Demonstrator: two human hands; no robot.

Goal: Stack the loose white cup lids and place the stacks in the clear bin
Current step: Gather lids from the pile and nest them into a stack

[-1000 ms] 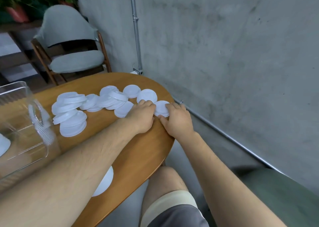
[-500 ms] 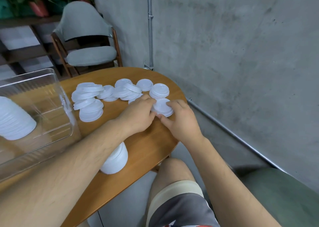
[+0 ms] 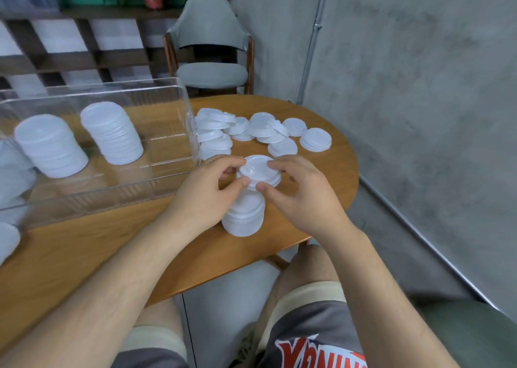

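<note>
My left hand (image 3: 208, 192) and my right hand (image 3: 303, 195) pinch a few white lids (image 3: 258, 171) from both sides, held just above a taller stack of lids (image 3: 244, 216) that stands on the wooden table (image 3: 330, 177). Several loose white lids (image 3: 263, 129) lie scattered behind, near the table's far edge, with a small pile (image 3: 315, 139) at the right. The clear bin (image 3: 184, 110) sits to the left and holds two tall stacks of lids (image 3: 112, 132), (image 3: 50, 145); more white lids show blurred at its left end.
A grey chair (image 3: 212, 59) stands behind the table, against a concrete wall with a metal pipe (image 3: 312, 40). A white lid (image 3: 7, 240) shows at the left frame edge. The table's rounded edge runs close by my right hand; my knees are below it.
Both hands lifted the few lids from near the table's right edge and brought them back over the tall stack near me. The view swung left, so the bin and its stacks came into sight.
</note>
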